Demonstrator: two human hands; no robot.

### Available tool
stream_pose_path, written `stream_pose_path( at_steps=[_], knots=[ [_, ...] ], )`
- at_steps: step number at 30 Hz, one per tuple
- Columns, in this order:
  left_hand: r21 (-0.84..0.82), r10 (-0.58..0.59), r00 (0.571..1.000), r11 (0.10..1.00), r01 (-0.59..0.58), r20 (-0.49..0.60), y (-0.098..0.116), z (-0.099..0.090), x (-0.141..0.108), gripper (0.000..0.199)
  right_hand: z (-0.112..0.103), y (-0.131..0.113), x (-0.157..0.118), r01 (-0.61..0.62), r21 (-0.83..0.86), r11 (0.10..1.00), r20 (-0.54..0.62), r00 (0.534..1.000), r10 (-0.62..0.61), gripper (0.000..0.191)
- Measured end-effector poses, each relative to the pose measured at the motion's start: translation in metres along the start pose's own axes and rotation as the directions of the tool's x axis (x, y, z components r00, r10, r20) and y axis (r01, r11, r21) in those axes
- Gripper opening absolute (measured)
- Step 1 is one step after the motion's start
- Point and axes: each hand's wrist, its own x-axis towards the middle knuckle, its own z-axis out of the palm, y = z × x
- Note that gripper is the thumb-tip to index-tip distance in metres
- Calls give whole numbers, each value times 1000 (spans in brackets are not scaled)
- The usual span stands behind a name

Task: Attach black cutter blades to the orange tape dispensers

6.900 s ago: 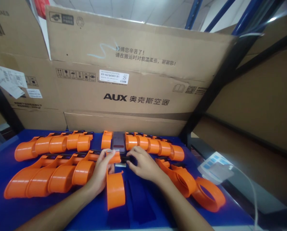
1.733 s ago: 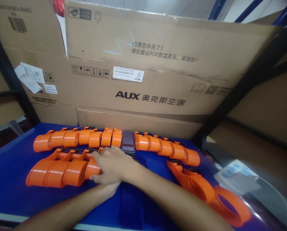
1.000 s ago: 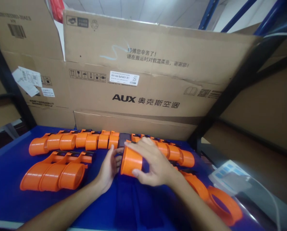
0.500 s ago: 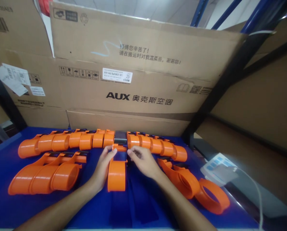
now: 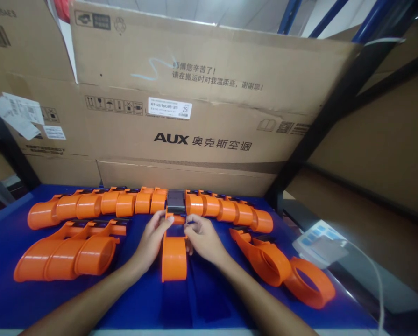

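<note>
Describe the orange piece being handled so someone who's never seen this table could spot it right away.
Find the big cardboard panel marked AUX, then drop to the blue tabletop in front. Just nearer than the dark, flat-faced device is the orange piece, between the left hand and right hand. Unlike its neighbours, it has fingers on it.
</note>
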Motion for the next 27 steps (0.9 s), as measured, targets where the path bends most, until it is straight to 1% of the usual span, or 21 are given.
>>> stream_pose_path(
  at_steps=[3, 6, 9, 15, 18, 21, 24, 27],
  knots=[
    [-15, 22, 1000, 1000, -22, 11, 2, 0, 1, 51, 2, -1, -2, 9, -25, 1000, -14, 1000, -9, 6],
    [-6, 24, 1000, 1000, -24, 17, 3, -1, 2, 52, 4, -2, -4, 30, -47, 998, -14, 999, -30, 6],
    [10, 16, 1000, 1000, -16, -1, 4, -1, 1, 54, 5, -1, -4, 46, -68, 997, -34, 998, -48, 4],
    [20, 17, 1000, 1000, -17, -5, 6, -1, -1, 58, 9, 0, -5, 47, -66, 997, -56, 997, -50, 4],
    [24, 10, 1000, 1000, -10, -9, 13, 2, -2, 56, 12, -1, -6, 52, -37, 998, -48, 997, -54, 4],
    [0, 21, 999, 1000, -21, -36, 23, 3, -5, 50, 15, 1, -7, 24, -14, 1000, -46, 999, -25, 5],
    [-17, 10, 994, 1000, -12, -111, 35, 0, -7, 39, 18, 3, -10, -17, -62, 998, -9, 1000, 16, 7],
    [13, 28, 983, 1000, -26, -180, 44, -5, -9, 32, 20, 3, -14, 20, -109, 994, 46, 999, -15, 15]
  ],
)
